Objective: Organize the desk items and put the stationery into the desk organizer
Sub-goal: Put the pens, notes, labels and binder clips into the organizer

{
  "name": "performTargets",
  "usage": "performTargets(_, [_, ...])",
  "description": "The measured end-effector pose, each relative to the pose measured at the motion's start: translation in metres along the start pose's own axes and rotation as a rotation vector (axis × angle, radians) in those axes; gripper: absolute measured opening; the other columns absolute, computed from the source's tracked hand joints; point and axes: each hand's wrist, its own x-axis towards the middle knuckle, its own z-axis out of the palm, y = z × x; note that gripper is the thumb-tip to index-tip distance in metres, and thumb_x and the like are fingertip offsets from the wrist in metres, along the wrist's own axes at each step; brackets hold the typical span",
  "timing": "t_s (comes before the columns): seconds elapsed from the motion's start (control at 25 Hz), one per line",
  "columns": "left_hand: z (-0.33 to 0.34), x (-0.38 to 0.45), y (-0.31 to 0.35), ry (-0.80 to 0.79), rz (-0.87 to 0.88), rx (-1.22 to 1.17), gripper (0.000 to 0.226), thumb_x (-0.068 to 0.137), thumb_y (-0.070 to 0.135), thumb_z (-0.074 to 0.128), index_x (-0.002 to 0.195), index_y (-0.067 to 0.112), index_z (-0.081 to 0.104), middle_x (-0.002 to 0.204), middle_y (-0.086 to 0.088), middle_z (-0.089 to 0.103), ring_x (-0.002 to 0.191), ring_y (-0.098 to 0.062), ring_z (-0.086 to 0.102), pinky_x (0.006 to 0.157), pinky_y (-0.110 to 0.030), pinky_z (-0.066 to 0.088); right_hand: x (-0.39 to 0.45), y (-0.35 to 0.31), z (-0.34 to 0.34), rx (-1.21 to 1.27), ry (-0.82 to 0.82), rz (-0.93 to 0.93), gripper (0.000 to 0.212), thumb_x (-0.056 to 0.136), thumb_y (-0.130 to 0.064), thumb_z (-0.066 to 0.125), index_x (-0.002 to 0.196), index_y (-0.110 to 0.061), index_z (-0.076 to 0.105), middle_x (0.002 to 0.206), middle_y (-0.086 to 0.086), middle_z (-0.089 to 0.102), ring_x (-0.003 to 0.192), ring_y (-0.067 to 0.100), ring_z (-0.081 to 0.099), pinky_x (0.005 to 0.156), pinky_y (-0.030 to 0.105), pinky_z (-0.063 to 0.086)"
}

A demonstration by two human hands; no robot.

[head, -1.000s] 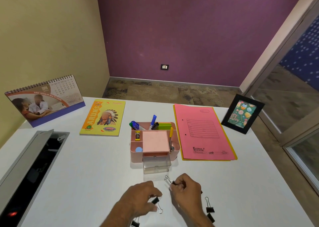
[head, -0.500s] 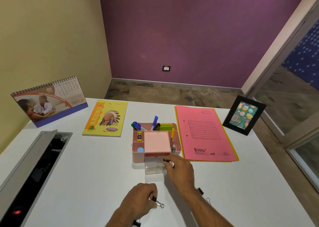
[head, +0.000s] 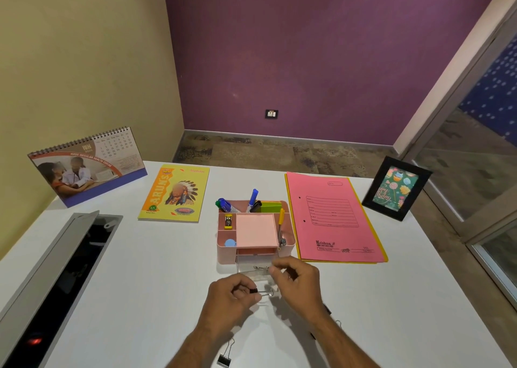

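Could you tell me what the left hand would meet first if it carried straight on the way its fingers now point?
Probably the right hand: the left hand holds a binder clip whose wire handles point that way. Depth between them is unclear.

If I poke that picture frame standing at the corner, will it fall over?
Probably yes. The black picture frame stands leaning back, so a poke from the front could tip it. It also sits near the white desk's edge, so it might slide off.
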Motion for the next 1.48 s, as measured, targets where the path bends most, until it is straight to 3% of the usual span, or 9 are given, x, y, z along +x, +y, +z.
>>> performTargets(0.2, [0.000,0.004,0.007,0.044,0.032,-0.022,0.019,0.069,0.015,0.087,0.075,0.028,0.074,0.075,0.004,0.074,0.072,-0.018,0.069,0.073,-0.036,0.061,-0.019,-0.001,-0.008,0.134,-0.159,0.118,0.025,0.074,-0.004,0.082,0.080,-0.028,0.079,0.077,-0.008,0.075,0.071,0.011,0.068,0.067,0.023,0.057])
performTargets(0.36, [-0.002,-0.001,0.005,0.096,0.069,0.015,0.027,0.067,0.026,0.089,0.078,0.025,0.063,0.070,0.006,0.067,0.063,-0.010,0.059,0.060,-0.019,0.053,-0.017,-0.009,-0.008,0.199,-0.065,0.134,0.025,0.075,0.000,0.080,0.078,-0.024,0.080,0.076,-0.003,0.077,0.068,0.015,0.071,0.064,0.025,0.058])
performTargets(0.48, [-0.018,-0.004,-0.015,-0.021,0.127,0.185,0.043,0.060,0.048,0.086,0.062,0.021,0.052,0.053,0.010,0.052,0.052,-0.004,0.042,0.054,-0.021,0.039,-0.004,-0.010,-0.005,0.011,0.043,0.013,0.019,0.077,-0.004,0.079,0.081,-0.023,0.081,0.075,-0.012,0.075,0.071,0.007,0.069,0.067,0.018,0.055])
performTargets(0.64, [-0.042,-0.015,-0.025,-0.319,0.030,0.664,0.061,0.045,0.071,0.079,0.068,0.020,0.055,0.065,0.008,0.065,0.055,-0.003,0.052,0.059,-0.026,0.046,0.008,-0.015,0.007,-0.357,0.056,-0.068,0.016,0.085,-0.014,0.069,0.090,-0.024,0.080,0.088,-0.012,0.074,0.073,0.007,0.065,0.070,0.026,0.055])
performTargets(0.84, [-0.042,-0.025,-0.023,-0.435,0.011,0.952,0.045,0.051,0.058,0.070,0.078,0.024,0.056,0.070,0.012,0.057,0.064,-0.005,0.052,0.057,-0.017,0.037,0.016,-0.019,0.016,-0.653,-0.084,-0.083,0.020,0.093,-0.020,0.058,0.101,-0.022,0.076,0.100,-0.006,0.071,0.083,0.013,0.066,0.071,0.024,0.054])
performTargets(1.0, [-0.039,-0.026,-0.032,-0.385,0.041,0.924,0.041,0.051,0.055,0.063,0.080,0.026,0.057,0.070,0.013,0.058,0.065,-0.006,0.054,0.062,-0.020,0.044,0.021,-0.015,0.017,-0.721,-0.116,-0.071,0.026,0.091,-0.015,0.057,0.110,-0.024,0.073,0.110,-0.005,0.069,0.088,0.017,0.068,0.076,0.028,0.056])
performTargets(1.2, [-0.035,-0.021,-0.038,-0.342,0.114,0.827,0.021,0.055,0.045,0.058,0.067,0.028,0.051,0.066,0.014,0.058,0.063,-0.003,0.053,0.056,-0.015,0.039,0.020,-0.009,0.016,-0.735,-0.171,-0.119,0.028,0.089,-0.015,0.058,0.112,-0.025,0.072,0.119,-0.008,0.065,0.091,0.016,0.068,0.076,0.026,0.054])
performTargets(1.4, [-0.020,-0.012,-0.031,-0.272,0.185,0.514,0.022,0.058,0.043,0.073,0.062,0.038,0.052,0.063,0.015,0.060,0.060,-0.004,0.053,0.063,-0.024,0.049,0.012,-0.004,0.015,-0.666,-0.192,-0.131,0.034,0.089,-0.024,0.055,0.120,-0.026,0.070,0.123,-0.012,0.063,0.100,0.012,0.065,0.086,0.025,0.052])
performTargets(1.48, [-0.013,-0.009,-0.024,-0.196,0.232,0.382,0.028,0.059,0.041,0.078,0.069,0.039,0.052,0.063,0.020,0.057,0.057,-0.004,0.049,0.061,-0.022,0.048,0.006,-0.006,0.011,-0.511,-0.141,-0.136,0.034,0.085,-0.030,0.053,0.111,-0.024,0.075,0.115,-0.009,0.068,0.098,0.011,0.065,0.083,0.025,0.053])
